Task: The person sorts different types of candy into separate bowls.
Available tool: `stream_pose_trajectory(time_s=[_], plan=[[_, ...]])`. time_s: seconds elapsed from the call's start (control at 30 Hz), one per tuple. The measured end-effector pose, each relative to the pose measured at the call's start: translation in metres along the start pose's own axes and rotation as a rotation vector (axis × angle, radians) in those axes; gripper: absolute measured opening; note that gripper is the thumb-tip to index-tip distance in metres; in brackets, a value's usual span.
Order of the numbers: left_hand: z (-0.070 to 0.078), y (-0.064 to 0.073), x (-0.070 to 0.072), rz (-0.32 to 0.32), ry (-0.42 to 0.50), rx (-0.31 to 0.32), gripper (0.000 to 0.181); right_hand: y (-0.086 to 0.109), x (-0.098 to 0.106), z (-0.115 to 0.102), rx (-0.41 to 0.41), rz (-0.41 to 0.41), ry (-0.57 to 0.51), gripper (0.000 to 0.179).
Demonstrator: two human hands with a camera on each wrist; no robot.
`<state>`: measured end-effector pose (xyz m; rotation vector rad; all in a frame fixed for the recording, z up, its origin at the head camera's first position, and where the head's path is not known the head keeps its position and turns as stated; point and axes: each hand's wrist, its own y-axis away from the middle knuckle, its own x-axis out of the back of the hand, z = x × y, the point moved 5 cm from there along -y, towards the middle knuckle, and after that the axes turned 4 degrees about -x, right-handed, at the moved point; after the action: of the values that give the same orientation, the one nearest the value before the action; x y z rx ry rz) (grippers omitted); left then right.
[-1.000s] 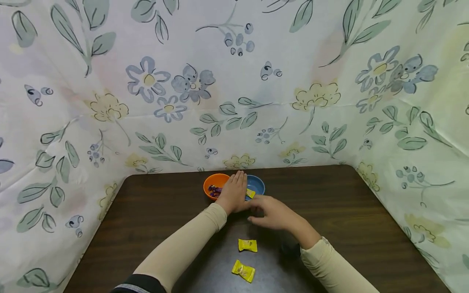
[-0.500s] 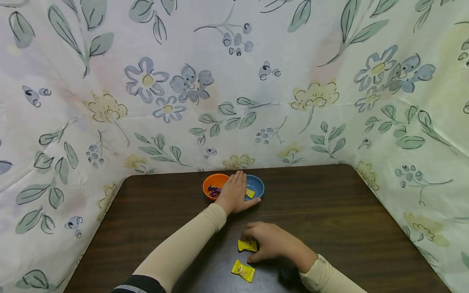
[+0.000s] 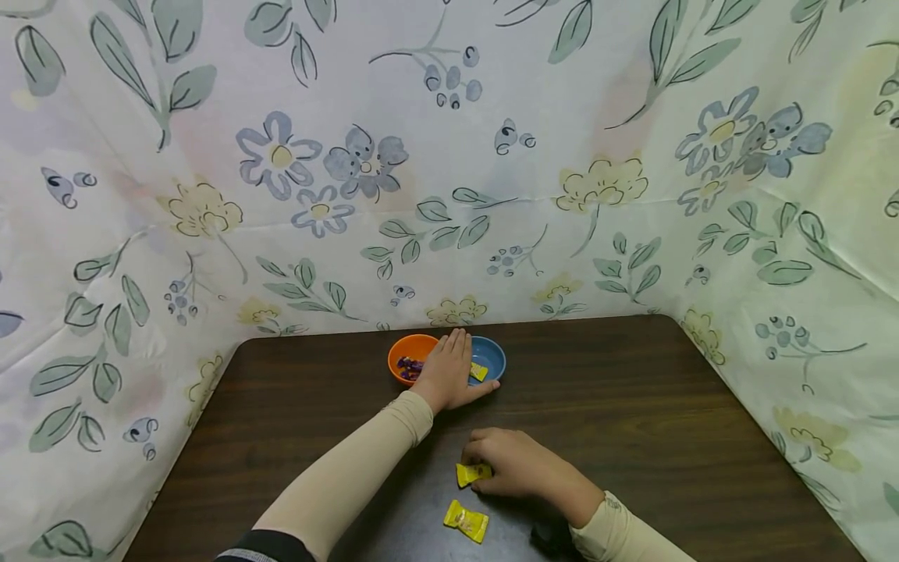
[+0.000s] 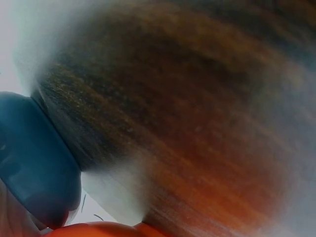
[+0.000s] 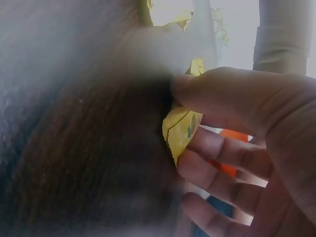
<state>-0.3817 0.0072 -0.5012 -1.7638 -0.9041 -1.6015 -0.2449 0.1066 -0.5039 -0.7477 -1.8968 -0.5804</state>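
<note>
My right hand [image 3: 521, 466] pinches a yellow-wrapped candy [image 3: 470, 474] on the table, thumb on one side and fingertips on the other. The right wrist view shows this candy [image 5: 181, 129] between them. A second yellow candy [image 3: 467, 521] lies nearer the front, untouched. At the back, my left hand [image 3: 448, 375] stretches its straight fingers over where an orange bowl [image 3: 397, 350] and a blue bowl [image 3: 497, 355] meet, its thumb along the blue bowl's near side. Dark purple wrapped candies [image 3: 409, 367] lie in the orange bowl. One yellow candy [image 3: 479, 371] shows in the blue one.
The brown wooden table [image 3: 632, 406] reaches back to a floral cloth [image 3: 449, 156] that hangs behind it and along both sides. A dark shape [image 3: 551, 538], too unclear to name, lies under the right wrist.
From beside the left hand and the blue bowl, my right hand has come down toward the front. Its thumb and fingers have closed on the farther loose yellow candy. The left hand stays put.
</note>
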Motion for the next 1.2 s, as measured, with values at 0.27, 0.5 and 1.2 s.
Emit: stream_pose_trajectory(time_s=[0.27,0.5,1.2], plan=[[-0.001,0.000,0.000,-0.003,0.020,-0.002,0.111,0.004,0.003,-0.002,-0.002,-0.014,-0.005,0.017],[-0.002,0.002,0.004,-0.007,0.018,0.006,0.112,0.013,0.007,0.002,0.001,0.000,-0.050,0.012],[-0.002,0.001,0.002,-0.005,0.027,0.009,0.113,0.039,0.045,0.060,-0.029,0.295,-0.258,0.019]])
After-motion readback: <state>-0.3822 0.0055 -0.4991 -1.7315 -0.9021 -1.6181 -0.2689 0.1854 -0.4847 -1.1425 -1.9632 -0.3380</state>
